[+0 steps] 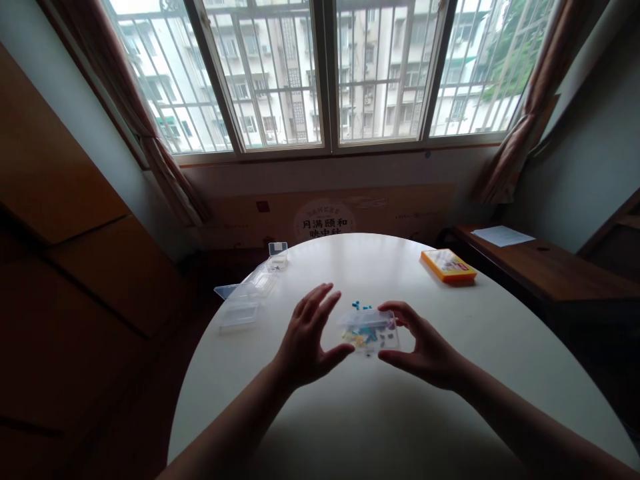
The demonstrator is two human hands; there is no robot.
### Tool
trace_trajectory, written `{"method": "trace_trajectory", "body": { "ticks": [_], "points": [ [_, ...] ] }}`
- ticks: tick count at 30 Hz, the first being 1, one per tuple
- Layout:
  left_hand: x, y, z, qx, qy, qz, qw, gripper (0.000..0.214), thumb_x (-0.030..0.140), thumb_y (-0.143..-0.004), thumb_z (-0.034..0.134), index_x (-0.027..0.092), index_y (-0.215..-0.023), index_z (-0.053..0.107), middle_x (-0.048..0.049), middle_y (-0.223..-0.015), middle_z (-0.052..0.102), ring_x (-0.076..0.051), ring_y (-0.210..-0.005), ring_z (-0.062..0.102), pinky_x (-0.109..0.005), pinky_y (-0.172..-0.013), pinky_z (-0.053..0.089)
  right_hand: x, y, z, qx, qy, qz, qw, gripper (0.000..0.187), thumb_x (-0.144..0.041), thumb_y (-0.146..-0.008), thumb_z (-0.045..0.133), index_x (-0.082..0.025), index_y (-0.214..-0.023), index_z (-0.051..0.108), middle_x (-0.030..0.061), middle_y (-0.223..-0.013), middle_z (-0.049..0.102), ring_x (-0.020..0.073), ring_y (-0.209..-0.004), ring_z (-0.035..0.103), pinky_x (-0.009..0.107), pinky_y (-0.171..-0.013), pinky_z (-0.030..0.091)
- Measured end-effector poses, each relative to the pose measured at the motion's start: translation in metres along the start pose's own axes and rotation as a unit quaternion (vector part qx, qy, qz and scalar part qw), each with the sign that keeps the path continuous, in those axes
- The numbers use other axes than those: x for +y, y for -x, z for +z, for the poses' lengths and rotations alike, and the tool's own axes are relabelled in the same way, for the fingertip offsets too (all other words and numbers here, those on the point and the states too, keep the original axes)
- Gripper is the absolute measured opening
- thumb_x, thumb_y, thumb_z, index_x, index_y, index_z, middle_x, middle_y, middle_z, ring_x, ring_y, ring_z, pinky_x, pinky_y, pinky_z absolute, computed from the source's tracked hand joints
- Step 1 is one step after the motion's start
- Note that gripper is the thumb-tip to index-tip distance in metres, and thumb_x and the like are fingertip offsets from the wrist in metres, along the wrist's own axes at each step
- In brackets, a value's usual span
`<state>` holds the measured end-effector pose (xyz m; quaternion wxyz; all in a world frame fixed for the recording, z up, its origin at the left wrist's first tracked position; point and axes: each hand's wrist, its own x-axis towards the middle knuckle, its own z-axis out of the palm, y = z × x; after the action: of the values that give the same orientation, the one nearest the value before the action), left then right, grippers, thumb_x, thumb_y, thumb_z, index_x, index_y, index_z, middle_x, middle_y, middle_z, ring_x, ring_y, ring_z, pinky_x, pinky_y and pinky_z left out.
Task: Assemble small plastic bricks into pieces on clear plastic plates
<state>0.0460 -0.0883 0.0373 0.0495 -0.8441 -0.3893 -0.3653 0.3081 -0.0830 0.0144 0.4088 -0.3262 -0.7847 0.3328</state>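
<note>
A small clear plastic box (374, 320) is at the middle of the white table, with yellow, blue and dark small pieces showing inside it. My right hand (425, 350) has its thumb and fingers around the box's right end and grips it. At the box's left side is my left hand (313, 337), fingers spread apart. Its thumb tip is close to the box's near left corner; whether they touch I cannot tell. Just behind the box, several small blue pieces (356, 305) lie loose on the tabletop. A tiny dark piece is at the box's near edge.
Clear plastic cases (240, 315) lie along the left edge of the round white table (350, 427), with a small lidded box (278, 253) behind them. An orange-yellow box (449, 266) sits at the right. Beyond is a wooden desk (555, 267) with paper on it.
</note>
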Motion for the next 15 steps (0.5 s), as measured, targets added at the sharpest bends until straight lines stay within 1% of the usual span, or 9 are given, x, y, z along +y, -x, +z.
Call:
{"method": "trace_trajectory", "body": {
  "ticks": [3, 5, 7, 9, 11, 13, 15],
  "points": [
    [0.005, 0.002, 0.003, -0.081, 0.039, 0.022, 0.996, 0.060, 0.052, -0.084, 0.064, 0.025, -0.134, 0.046, -0.0123, -0.138, 0.052, -0.031, -0.129, 0.047, -0.049, -0.107, 0.039, -0.005, 0.000, 0.003, -0.024, -0.007, -0.009, 1.000, 0.058, -0.028, -0.078, 0.074, -0.029, -0.128, 0.044, 0.0072, -0.125, 0.058, 0.0255, -0.112, 0.057, 0.042, -0.098, 0.046],
    [0.008, 0.002, 0.003, -0.134, 0.073, 0.015, 0.988, 0.051, 0.046, -0.084, 0.065, 0.025, -0.128, 0.049, -0.0116, -0.133, 0.058, -0.029, -0.122, 0.053, -0.047, -0.103, 0.044, -0.008, 0.000, 0.004, -0.035, -0.017, -0.014, 0.999, 0.056, -0.028, -0.079, 0.073, -0.029, -0.128, 0.045, 0.0068, -0.124, 0.059, 0.0251, -0.113, 0.057, 0.040, -0.096, 0.047],
    [0.011, 0.001, 0.002, -0.172, 0.108, 0.002, 0.979, 0.051, 0.043, -0.083, 0.067, 0.024, -0.125, 0.046, -0.0125, -0.132, 0.058, -0.029, -0.119, 0.056, -0.045, -0.099, 0.047, -0.010, 0.000, 0.006, -0.044, -0.027, -0.020, 0.998, 0.054, -0.029, -0.080, 0.073, -0.029, -0.126, 0.046, 0.0068, -0.125, 0.058, 0.0250, -0.114, 0.057, 0.038, -0.095, 0.047],
    [0.014, 0.002, 0.003, -0.190, 0.131, -0.007, 0.973, 0.055, 0.042, -0.080, 0.069, 0.023, -0.124, 0.042, -0.0132, -0.128, 0.060, -0.028, -0.113, 0.059, -0.043, -0.094, 0.049, -0.010, 0.001, 0.007, -0.051, -0.032, -0.024, 0.998, 0.052, -0.030, -0.080, 0.073, -0.029, -0.125, 0.047, 0.0068, -0.125, 0.058, 0.0251, -0.114, 0.056, 0.037, -0.095, 0.047],
    [0.018, 0.003, 0.004, -0.197, 0.132, -0.017, 0.971, 0.055, 0.040, -0.078, 0.069, 0.022, -0.122, 0.040, -0.0120, -0.118, 0.063, -0.027, -0.100, 0.063, -0.040, -0.085, 0.052, -0.009, 0.002, 0.008, -0.054, -0.034, -0.024, 0.998, 0.053, -0.030, -0.080, 0.073, -0.029, -0.126, 0.047, 0.0069, -0.125, 0.058, 0.0246, -0.112, 0.057, 0.037, -0.093, 0.048],
    [0.022, 0.003, 0.004, -0.196, 0.116, -0.027, 0.973, 0.050, 0.037, -0.078, 0.067, 0.021, -0.117, 0.041, -0.0096, -0.107, 0.065, -0.024, -0.088, 0.064, -0.037, -0.076, 0.052, -0.009, 0.002, 0.008, -0.052, -0.029, -0.024, 0.998, 0.054, -0.030, -0.081, 0.072, -0.029, -0.129, 0.046, 0.0069, -0.124, 0.058, 0.0238, -0.109, 0.058, 0.037, -0.092, 0.049],
    [0.022, -0.001, 0.002, -0.183, 0.085, -0.027, 0.979, 0.044, 0.037, -0.077, 0.066, 0.021, -0.111, 0.043, -0.0084, -0.102, 0.064, -0.024, -0.085, 0.063, -0.035, -0.073, 0.051, -0.008, 0.002, 0.007, -0.038, -0.015, -0.033, 0.999, 0.058, -0.029, -0.083, 0.069, -0.030, -0.134, 0.042, 0.0077, -0.129, 0.055, 0.0232, -0.109, 0.058, 0.037, -0.091, 0.050]
  ]
}}
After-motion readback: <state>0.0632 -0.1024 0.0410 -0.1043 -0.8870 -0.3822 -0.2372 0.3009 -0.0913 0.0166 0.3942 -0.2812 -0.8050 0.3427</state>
